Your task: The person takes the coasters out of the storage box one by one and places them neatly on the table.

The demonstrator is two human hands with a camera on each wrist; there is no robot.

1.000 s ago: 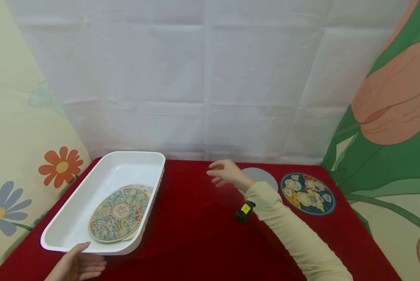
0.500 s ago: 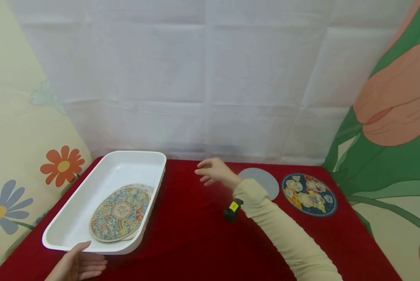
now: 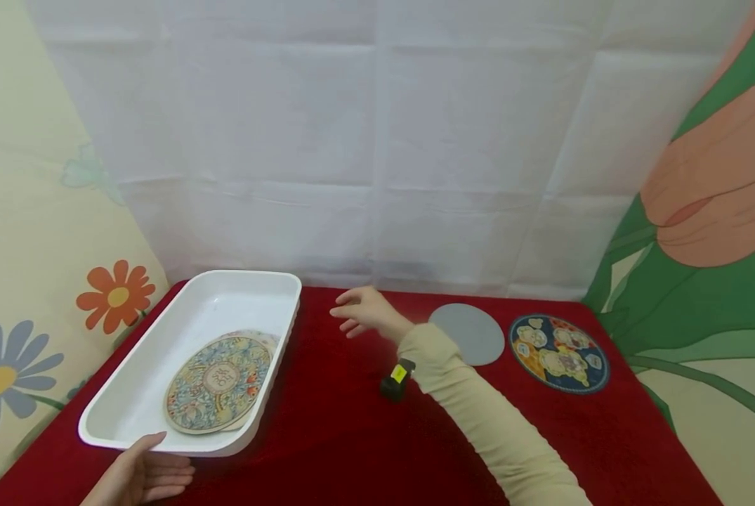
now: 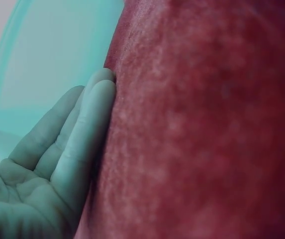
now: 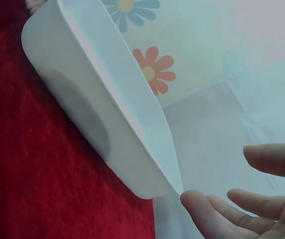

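My left hand (image 3: 140,472) is at the near edge of a deep white plastic tray (image 3: 118,393) in the head view. Its thumb lies over the rim, while its straight fingers (image 4: 85,134) extend along the outside of the wall. Inside the tray is a flat round mat (image 3: 190,400) with a blue floral print and a lettered centre, overlapping a paler disc mostly hidden beneath it. My right hand (image 3: 367,311) hovers over the red cloth to the right of the tray, fingers loosely bent and nothing between them. The right wrist view shows its fingertips near the tray's far corner.
On the right of the red tablecloth (image 3: 333,436) lie a plain grey disc (image 3: 468,334) and a dark blue round mat (image 3: 557,358) with cartoon bears. A white sheet (image 3: 276,140) hangs behind the table, with flower-printed cloths at both sides.
My right hand has moved left toward the tray, uncovering the grey disc behind it. The left hand keeps its place at the rim.
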